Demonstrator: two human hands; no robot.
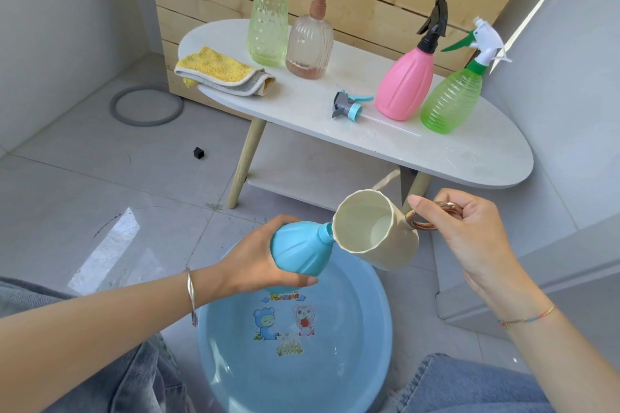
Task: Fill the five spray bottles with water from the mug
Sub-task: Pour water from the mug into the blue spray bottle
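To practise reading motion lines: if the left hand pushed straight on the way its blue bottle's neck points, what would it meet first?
The cream mug: the blue bottle in the left hand aims its neck at the mug's tilted rim, seemingly touching it. Depth is hard to judge from one view.

Silver bangle by left hand, rainbow thread bracelet by right hand — faded blue jeans
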